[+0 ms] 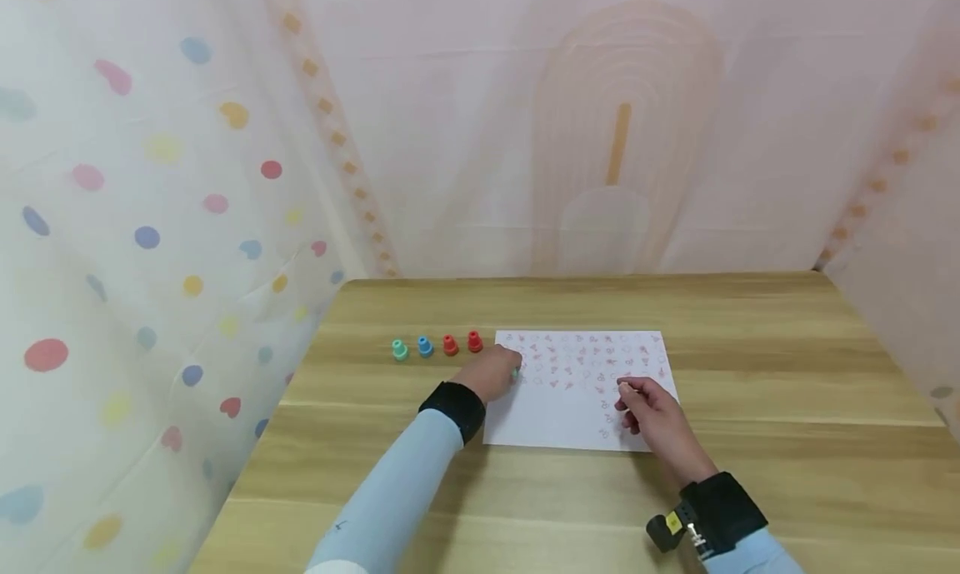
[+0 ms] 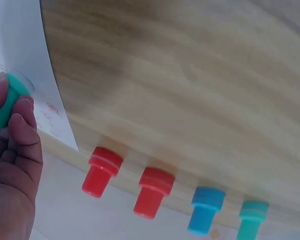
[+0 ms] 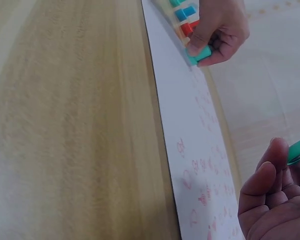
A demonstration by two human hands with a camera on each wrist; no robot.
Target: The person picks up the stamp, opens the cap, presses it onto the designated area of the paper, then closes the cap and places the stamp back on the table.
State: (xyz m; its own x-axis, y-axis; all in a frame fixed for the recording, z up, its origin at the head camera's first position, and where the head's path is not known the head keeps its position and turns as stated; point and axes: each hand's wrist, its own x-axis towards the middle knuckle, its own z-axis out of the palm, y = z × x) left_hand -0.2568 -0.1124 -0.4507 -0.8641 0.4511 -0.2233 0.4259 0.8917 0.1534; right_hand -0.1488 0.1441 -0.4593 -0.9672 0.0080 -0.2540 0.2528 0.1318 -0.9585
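Four red, blue and green plastic stamps [image 1: 450,346] line worktop [image 1: 757,374] beyond left edge of white paper [image 1: 551,422], likely for easy reach. Your left hand [image 1: 491,372] pinches green plastic stamp [image 2: 13,94] near that edge, likely keeping face clear. Only right-wrist view shows round green cap [image 3: 299,151] your right hand [image 1: 660,420] pinches.

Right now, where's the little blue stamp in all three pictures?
Head: the blue stamp sits left of the white paper, second from left in the row.
Left wrist: blue stamp at lower right, between a red stamp and a green stamp.
Right wrist: blue stamp at the top, right of centre.
Shared landmark: the white paper.
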